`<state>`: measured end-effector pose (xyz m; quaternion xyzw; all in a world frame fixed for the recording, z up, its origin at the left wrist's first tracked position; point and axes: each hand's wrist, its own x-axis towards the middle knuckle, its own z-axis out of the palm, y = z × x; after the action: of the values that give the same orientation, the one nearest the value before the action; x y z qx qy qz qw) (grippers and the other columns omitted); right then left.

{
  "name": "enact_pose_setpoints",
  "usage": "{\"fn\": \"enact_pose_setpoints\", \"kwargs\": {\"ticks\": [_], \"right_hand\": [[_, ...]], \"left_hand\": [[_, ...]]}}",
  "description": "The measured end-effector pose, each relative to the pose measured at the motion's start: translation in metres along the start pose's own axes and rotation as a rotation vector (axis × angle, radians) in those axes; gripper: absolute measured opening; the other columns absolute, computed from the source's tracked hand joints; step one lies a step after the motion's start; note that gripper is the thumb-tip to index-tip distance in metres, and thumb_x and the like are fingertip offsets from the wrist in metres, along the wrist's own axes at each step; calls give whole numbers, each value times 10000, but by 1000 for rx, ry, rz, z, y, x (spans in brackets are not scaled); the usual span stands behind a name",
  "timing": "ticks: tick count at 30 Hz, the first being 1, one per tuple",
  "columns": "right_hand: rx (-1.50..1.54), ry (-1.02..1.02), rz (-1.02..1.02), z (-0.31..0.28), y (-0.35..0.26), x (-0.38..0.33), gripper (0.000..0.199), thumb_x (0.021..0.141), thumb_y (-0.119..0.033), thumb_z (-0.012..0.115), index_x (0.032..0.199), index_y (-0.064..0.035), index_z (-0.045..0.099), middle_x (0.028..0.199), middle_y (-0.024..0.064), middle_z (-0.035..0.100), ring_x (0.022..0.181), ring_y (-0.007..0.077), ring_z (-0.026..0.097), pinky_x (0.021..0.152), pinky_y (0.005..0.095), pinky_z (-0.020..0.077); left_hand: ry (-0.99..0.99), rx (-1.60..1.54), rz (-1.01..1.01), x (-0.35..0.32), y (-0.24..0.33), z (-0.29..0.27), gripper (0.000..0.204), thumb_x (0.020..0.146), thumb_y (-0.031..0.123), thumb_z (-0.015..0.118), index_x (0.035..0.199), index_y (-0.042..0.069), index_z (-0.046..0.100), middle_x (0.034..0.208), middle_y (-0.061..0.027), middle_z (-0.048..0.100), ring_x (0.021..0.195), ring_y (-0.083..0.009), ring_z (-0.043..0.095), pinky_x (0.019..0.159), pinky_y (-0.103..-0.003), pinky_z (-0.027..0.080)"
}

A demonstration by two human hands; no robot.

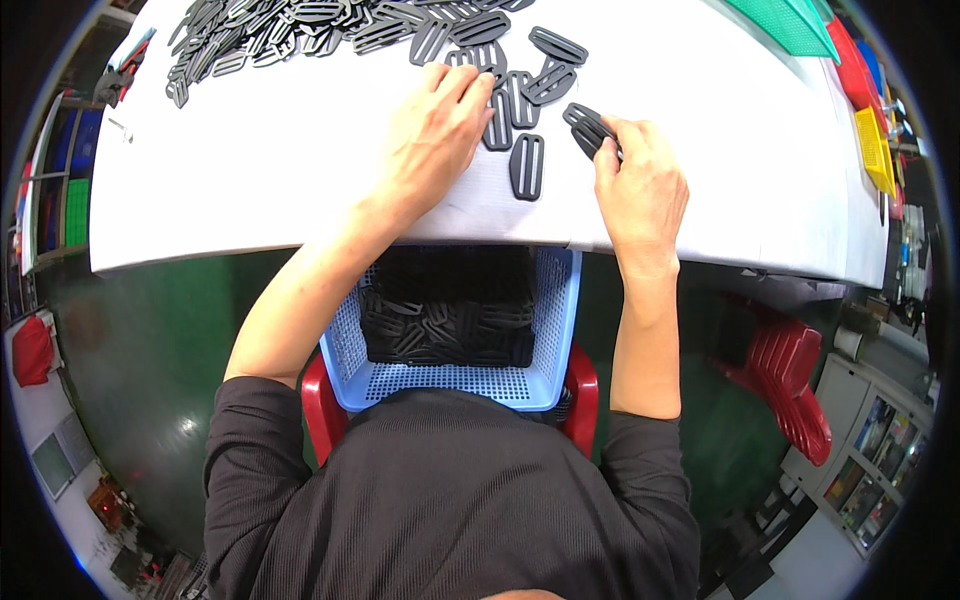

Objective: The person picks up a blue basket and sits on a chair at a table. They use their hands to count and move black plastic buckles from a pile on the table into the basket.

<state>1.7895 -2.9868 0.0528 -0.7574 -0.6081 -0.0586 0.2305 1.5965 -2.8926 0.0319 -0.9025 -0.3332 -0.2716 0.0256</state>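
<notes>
Black plastic slide buckles lie scattered over the white table. My right hand (pixel 645 185) pinches a couple of these slide buckles (pixel 588 128), one overlapping the other, just above or on the tabletop. My left hand (pixel 435 130) is bent over the loose buckles to the left, its fingers curled together at the edge of the cluster. The thumb and whatever is under those fingertips are hidden. Between my hands, one upright slide buckle (pixel 527 167) lies nearest me, with an overlapping slide buckle (pixel 549 84) and several others beyond it.
A large heap of buckles (pixel 290 28) covers the far left of the white table (pixel 760 170). On my lap, below the table edge, sits a blue basket (pixel 345 335) with many buckles inside. Green (pixel 795 25) and yellow baskets (pixel 874 150) stand at the right.
</notes>
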Motion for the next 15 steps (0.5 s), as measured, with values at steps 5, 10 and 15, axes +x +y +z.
{"fn": "enact_pose_setpoints", "kwargs": {"ticks": [5,10,15], "right_hand": [[136,-87,-147,1,-39,-20,340,778,-224,736,1044,-32,646,1008,107,582,940,274,582,815,387,505],[31,-69,-226,8,-51,-31,318,772,-130,684,1057,-2,626,953,125,597,920,277,599,759,371,537],[95,-120,-155,0,-37,-23,230,818,-109,631,1031,-25,654,910,126,637,867,289,640,737,376,537]], "left_hand": [[-64,23,-60,4,-5,1,285,870,56,605,1152,10,601,1108,-127,608,1055,-290,561,897,-368,484],[-8,-169,-230,-4,-18,-19,273,891,37,574,1160,31,620,1040,-142,657,952,-310,633,850,-359,507],[-312,-552,-600,-32,-16,-65,247,885,92,617,1124,51,668,959,-123,696,854,-289,666,784,-311,504]]}}
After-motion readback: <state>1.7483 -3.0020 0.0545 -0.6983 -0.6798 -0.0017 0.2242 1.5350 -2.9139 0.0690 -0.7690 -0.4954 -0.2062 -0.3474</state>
